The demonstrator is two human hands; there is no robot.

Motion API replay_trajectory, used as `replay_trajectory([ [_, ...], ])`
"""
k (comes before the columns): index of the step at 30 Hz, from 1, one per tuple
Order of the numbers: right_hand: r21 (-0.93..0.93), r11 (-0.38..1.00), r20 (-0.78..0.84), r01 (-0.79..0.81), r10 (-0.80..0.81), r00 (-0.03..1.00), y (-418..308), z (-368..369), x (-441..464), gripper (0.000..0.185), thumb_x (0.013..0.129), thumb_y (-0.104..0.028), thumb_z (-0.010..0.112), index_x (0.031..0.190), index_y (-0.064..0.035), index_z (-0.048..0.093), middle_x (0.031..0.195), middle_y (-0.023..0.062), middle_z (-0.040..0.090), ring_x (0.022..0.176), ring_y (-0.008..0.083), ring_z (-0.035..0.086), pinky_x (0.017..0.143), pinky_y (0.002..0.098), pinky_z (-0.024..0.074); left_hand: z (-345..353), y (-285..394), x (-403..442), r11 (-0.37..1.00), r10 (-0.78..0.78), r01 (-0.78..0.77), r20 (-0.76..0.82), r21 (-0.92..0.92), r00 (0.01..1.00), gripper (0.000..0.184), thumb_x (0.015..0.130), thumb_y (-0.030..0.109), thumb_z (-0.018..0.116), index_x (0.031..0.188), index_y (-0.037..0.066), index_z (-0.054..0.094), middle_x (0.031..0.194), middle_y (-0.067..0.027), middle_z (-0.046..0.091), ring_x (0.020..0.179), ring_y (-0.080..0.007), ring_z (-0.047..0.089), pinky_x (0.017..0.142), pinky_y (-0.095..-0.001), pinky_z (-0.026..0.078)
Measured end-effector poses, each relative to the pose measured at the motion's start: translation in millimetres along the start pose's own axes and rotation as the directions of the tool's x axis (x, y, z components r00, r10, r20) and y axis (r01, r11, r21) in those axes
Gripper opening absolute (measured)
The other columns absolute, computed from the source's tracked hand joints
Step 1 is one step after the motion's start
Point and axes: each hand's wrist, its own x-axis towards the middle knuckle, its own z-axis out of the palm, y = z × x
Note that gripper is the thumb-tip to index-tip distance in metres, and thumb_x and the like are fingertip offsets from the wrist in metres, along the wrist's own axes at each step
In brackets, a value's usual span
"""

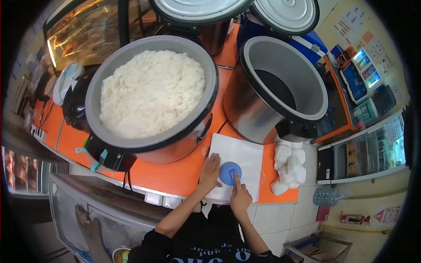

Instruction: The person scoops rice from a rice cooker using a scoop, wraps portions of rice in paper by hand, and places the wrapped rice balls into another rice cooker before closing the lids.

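We see a blue round piece point(230, 173), smooth and matte, with a short raised or indented mark near its middle; it may be an upturned bowl, though the view is too small to be sure. It lies on white paper point(245, 153) spread over the orange surface point(153, 177), towards the near edge.

Our right hand point(241, 197) reaches in from the near side, its index finger straight and touching the blue piece; the other fingers are curled, and we cannot tell whether they grasp anything. Our left hand point(211, 172) lies released on the paper's left edge, fingers spread out flat, just beside the blue piece.

Beyond the left hand stands a large cooker point(175, 149) heaped with white rice point(151, 92). Its bulk closes off the space behind the left hand. To its right is a second, metal-sided cooker point(245, 107) with a grey inner wall and a dark bottom, standing just behind the paper. Right of the paper we see a cluster of white wrapped bundles point(290, 168), apart from both hands. Two pale round lids point(287, 14) show behind the cookers.
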Motion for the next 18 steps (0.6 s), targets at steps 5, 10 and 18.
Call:
replay_trajectory([
  [5,-0.029,0.995,0.02,-0.099,0.099,0.995,-16.0,32.6,33.8,0.041,0.083,-0.035,0.058,0.121,-0.028,0.047,0.079,0.0128,0.056,0.058,0.0339,0.06,0.049,0.0432,0.0474,11.7,15.2,-1.0,0.97,-0.182,0.157,0.122,0.187,0.976,0.123,0.043,0.038,0.084,0.137,-0.005,0.02,0.146,-0.0147,0.02,0.135,-0.0264,0.02,0.111,-0.039,0.014],
  [10,0.037,0.997,0.108,-0.066,0.061,0.992,24.8,24.1,34.5,0.042,0.085,-0.037,0.055,0.124,-0.0263,0.044,0.084,0.0175,0.057,0.061,0.0368,0.06,0.051,0.0441,0.0484,-0.3,32.9,7.0,0.894,-0.287,0.156,0.271,0.42,0.919,0.121,0.046,0.042,0.083,0.138,-0.004,0.019,0.147,-0.0134,0.019,0.136,-0.0234,0.018,0.111,-0.0354,0.014],
  [18,0.7,0.706,-0.26,0.106,0.113,0.959,78.2,-26.4,70.2,0.064,0.082,-0.005,0.056,0.136,0.0022,0.021,0.128,0.0297,0.038,0.122,0.0418,0.037,0.101,0.0423,0.0309,42.3,52.4,-54.2,0.914,-0.344,0.376,-0.198,0.153,0.918,0.082,0.066,0.025,0.072,0.133,-0.002,0.032,0.135,-0.0232,0.032,0.124,-0.0374,0.033,0.103,-0.0446,0.026],
])
